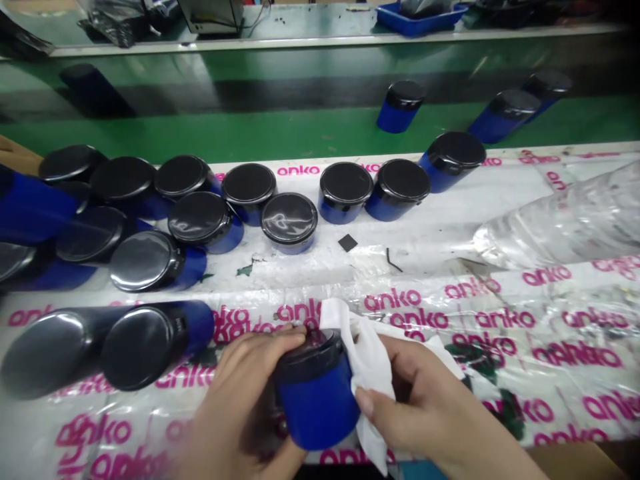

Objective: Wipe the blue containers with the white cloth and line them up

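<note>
1. A blue cylindrical bottle with a glossy black end cap (316,393) is gripped at the near centre by the left hand (245,407), fingers curled over the black rim.
2. A crumpled white cloth (367,363) is pinched in the right hand (425,407), closed around it and pressed against the right side of the bottle.
3. To the near left, two more blue bottles with black caps (125,343) are seen lying on their sides, just beside the left hand.
4. Further back on the left, a crowded cluster of the same bottles (165,213) is laid in rows, caps facing the camera, several touching.
5. Towards the far centre, a pair of bottles (373,190) sits side by side, with another (450,160) tilted to their right.
6. A small black square piece (347,243) is spotted on the surface between the cluster and the hands.
7. A crinkled clear plastic bag (565,223) is heaped on the right.
8. The work surface is covered by white sheeting printed with pink "anko" lettering (550,327).
9. Beyond it, a green conveyor belt (280,133) is seen carrying three more bottles (505,107) at the far right.
10. At the far edge, a blue plastic tray (415,23) is made out.
</note>
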`<state>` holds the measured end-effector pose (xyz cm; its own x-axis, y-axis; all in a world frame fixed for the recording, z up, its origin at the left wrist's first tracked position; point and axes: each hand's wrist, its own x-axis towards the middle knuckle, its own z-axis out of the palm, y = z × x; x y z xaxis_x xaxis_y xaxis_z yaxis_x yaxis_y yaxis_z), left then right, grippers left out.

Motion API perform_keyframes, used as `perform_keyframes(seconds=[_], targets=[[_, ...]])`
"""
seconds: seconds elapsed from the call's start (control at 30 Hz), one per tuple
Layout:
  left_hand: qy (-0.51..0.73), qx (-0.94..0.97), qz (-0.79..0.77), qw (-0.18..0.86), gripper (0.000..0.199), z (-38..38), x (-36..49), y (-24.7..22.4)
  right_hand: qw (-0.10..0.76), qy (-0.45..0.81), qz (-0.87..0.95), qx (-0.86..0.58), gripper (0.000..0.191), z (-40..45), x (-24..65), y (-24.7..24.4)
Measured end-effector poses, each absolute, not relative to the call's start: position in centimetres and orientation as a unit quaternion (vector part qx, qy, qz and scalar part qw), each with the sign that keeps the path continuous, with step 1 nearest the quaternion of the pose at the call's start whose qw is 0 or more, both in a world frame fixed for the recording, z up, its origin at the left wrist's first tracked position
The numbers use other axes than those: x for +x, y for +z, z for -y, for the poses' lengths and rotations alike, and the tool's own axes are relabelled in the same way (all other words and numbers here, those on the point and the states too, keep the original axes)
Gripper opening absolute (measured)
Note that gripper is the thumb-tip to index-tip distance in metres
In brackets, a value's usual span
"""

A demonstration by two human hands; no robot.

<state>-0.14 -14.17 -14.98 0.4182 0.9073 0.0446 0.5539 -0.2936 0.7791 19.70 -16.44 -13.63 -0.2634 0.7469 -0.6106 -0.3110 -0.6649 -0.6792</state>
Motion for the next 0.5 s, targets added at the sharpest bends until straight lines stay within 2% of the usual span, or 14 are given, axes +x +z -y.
perform_keyframes(seconds=[0.07,0.2,0.27,0.4,0.5], targets=[[0.246,0.749,-0.495,0.366,0.047,14.3,0.0,-14.9,0.354,0.758,0.212,-0.506,0.020,16.5,19.9,-13.7],[0.250,0.722,-0.519,0.383,0.049,14.5,0.2,-15.0,0.373,0.739,0.197,-0.525,0.037,17.1,19.8,-13.5],[0.261,0.720,-0.513,0.389,0.049,14.6,0.2,-15.1,0.390,0.710,0.240,-0.535,0.034,17.6,19.4,-13.3],[0.268,0.733,-0.489,0.388,0.050,14.6,0.0,-15.4,0.416,0.568,0.372,-0.606,0.026,18.3,18.4,-13.5],[0.259,0.734,-0.492,0.390,0.051,14.5,-0.2,-15.5,0.393,0.567,0.342,-0.638,0.030,18.3,18.3,-13.9]])
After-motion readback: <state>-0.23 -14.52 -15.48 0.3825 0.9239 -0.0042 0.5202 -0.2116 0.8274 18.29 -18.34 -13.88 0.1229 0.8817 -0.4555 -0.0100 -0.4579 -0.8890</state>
